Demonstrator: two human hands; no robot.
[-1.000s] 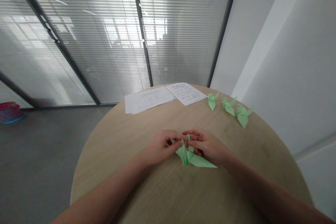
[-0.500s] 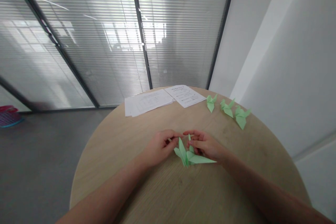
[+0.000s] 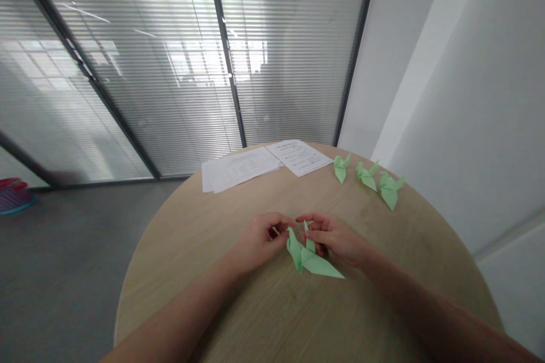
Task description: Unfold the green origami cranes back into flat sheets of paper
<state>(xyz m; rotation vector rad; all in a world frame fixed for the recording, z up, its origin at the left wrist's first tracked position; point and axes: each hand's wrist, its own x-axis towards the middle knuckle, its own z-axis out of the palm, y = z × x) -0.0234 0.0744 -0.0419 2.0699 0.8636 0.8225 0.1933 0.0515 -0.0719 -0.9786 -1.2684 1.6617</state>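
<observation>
Your right hand (image 3: 334,239) pinches one narrow upright point of a pale-green folded-paper bird (image 3: 319,265), well inside the edges of the round light-wood table (image 3: 187,227). Your curled left hand (image 3: 260,243) touches its other peak; whether it grips, I can't tell. Bare wood reaches the left edge. White printed sheets (image 3: 244,169) lie by the far edge, three smaller green paper birds (image 3: 388,190) far right.

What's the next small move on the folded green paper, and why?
I'd try a light pinch with the left hand near the tip of the folded green paper's left upright point: the left fingers are right by that tip, while the right hand holds the other upright point, probably steadying it.
</observation>
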